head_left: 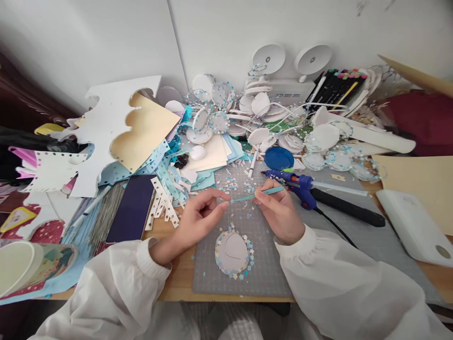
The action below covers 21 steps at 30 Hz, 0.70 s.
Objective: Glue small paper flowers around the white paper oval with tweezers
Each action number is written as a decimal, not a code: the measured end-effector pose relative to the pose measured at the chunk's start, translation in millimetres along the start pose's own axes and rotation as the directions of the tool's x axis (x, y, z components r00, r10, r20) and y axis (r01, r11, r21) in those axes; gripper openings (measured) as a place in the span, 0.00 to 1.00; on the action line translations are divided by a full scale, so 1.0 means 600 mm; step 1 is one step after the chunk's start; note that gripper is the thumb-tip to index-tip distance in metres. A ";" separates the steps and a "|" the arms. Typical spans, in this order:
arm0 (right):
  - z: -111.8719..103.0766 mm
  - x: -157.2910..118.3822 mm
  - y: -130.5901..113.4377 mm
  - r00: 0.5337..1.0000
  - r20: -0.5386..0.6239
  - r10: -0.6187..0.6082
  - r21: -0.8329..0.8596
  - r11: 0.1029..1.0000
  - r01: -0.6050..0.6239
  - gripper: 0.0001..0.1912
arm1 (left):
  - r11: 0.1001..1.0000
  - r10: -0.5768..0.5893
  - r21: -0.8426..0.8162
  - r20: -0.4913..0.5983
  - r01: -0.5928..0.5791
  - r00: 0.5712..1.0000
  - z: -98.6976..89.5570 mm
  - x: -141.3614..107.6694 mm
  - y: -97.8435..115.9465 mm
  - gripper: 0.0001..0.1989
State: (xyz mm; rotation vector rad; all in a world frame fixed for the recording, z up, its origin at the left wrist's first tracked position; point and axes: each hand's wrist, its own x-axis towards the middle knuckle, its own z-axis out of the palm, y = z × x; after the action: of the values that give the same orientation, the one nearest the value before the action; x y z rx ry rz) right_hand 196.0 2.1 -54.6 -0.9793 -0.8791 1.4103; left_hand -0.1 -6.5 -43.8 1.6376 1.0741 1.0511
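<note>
Gripping teal tweezers (274,191) btwn thumb & fingers, the R hand (281,215) has the tips right up at the L hand (201,215), whose thumb & forefinger are nearly together there, can't tell if a tiny bit's pinched btwn 'em. Just below, a star-edged white disc (231,248) lies on the grey cutting mat (262,281), loose paper stars (226,183) beyond; farther out, blue glue gun (302,182) on the R, blue lid (279,158) behind, punched white strips (164,202) off L.
</note>
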 end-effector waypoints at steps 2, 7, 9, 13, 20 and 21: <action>0.001 -0.001 0.000 1.000 -0.002 -0.014 -0.012 1.000 0.014 0.14 | 1.000 0.000 0.005 0.022 0.000 1.000 0.001 -0.001 0.000 0.08; 0.001 -0.001 0.004 0.998 0.002 -0.067 -0.042 0.997 0.067 0.13 | 1.000 -0.003 0.022 0.021 0.002 1.000 0.004 -0.002 -0.005 0.09; 0.000 -0.001 0.006 0.997 0.000 -0.082 -0.047 0.996 0.081 0.12 | 0.999 -0.011 0.034 0.018 0.011 1.000 0.005 -0.001 -0.007 0.09; -0.003 0.001 0.010 0.994 0.003 -0.105 -0.043 0.994 0.105 0.12 | 0.999 -0.011 0.046 0.017 0.010 1.000 0.003 0.001 -0.005 0.10; -0.001 0.001 0.007 0.992 -0.013 -0.122 -0.049 0.991 0.121 0.13 | 0.998 -0.024 0.067 0.038 0.022 0.999 0.003 0.002 -0.003 0.10; 0.000 0.000 0.007 0.992 -0.010 -0.122 -0.058 0.991 0.121 0.14 | 0.997 -0.024 0.068 0.040 0.021 0.999 0.003 0.001 -0.003 0.10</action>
State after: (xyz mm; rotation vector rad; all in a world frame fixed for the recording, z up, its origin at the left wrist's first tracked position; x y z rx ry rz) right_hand 194.7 1.9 -58.4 -0.9604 -0.9580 1.2799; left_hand 1.3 -5.6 -45.6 1.6891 1.1096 0.9725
